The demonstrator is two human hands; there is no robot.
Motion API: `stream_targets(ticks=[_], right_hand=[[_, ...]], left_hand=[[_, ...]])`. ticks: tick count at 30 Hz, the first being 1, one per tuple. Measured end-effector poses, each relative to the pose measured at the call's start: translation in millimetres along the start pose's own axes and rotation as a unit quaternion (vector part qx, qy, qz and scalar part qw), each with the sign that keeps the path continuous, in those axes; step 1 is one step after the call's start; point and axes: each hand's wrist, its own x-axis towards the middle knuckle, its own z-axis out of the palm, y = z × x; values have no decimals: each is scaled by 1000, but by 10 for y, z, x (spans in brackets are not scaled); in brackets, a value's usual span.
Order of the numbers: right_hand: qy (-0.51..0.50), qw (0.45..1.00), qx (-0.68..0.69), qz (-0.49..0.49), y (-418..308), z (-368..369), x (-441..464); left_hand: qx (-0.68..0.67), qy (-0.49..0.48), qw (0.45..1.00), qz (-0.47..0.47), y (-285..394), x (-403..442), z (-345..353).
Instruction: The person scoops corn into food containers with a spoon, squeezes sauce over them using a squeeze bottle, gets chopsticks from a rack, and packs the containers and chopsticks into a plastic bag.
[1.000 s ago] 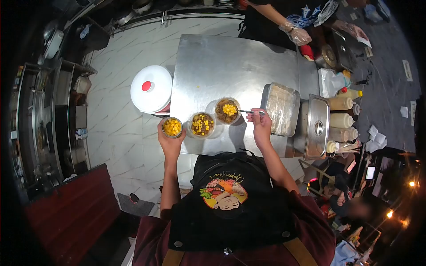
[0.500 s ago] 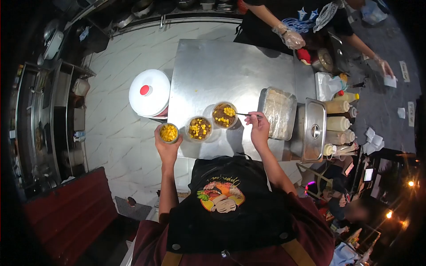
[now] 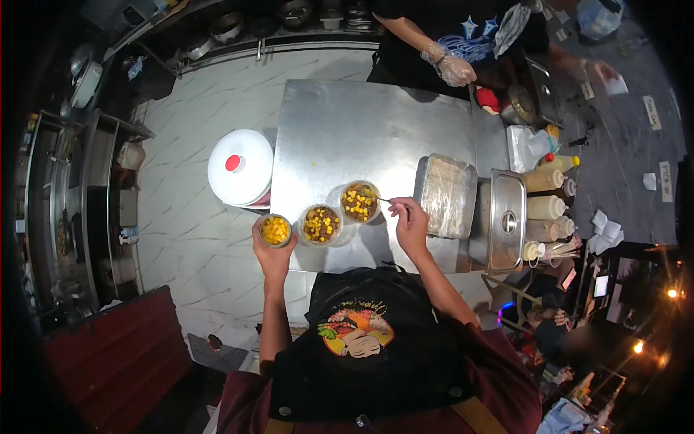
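Observation:
My left hand [image 3: 273,253] is wrapped round a cup of yellow corn kernels [image 3: 275,231], held at the table's left front edge. Between thumb and fingers of my right hand [image 3: 410,219] is the handle of a thin, dark spoon [image 3: 384,200]. Its tip reaches into the farther clear bowl [image 3: 360,202], where corn lies scattered over a brown filling. Just left of that stands a second clear bowl [image 3: 322,226] with similar brown filling and corn on top. Both bowls rest on the steel table [image 3: 347,123].
A plastic-wrapped tray [image 3: 446,197] and a lidded steel container [image 3: 508,220] stand on the right, beside several sauce bottles [image 3: 546,207]. At left is a white round lid [image 3: 241,166] with a red knob. Across the table a co-worker's gloved hand [image 3: 455,71] shows.
Corn in the farther bowl is more spread out than before. My right hand and the spoon have shifted slightly. The co-worker's far hand has moved with a white paper.

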Motion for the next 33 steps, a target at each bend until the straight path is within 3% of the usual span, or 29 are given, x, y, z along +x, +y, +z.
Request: stream_targets(ticks=[4, 11, 18, 26, 29, 33], right_hand=[[-16, 995, -46, -82, -97, -74, -22], [-52, 987, -69, -138, -282, -100, -113], [0, 995, 1, -97, -599, -112, -182], [-179, 958, 26, -224, -1323, 342, -74], [-191, 957, -15, -219, -1257, 575, -59], [-174, 982, 51, -41, -1199, 714, -129]], left_hand=[[-24, 0, 1000, 11, -31, 20, 16], [-25, -10, 999, 17, -28, 126, 116], [7, -55, 996, 64, 200, 183, 177], [-15, -131, 990, 60, 273, 201, 343], [-18, -138, 987, 78, 268, 176, 411], [14, -117, 988, 101, 320, 133, 468]])
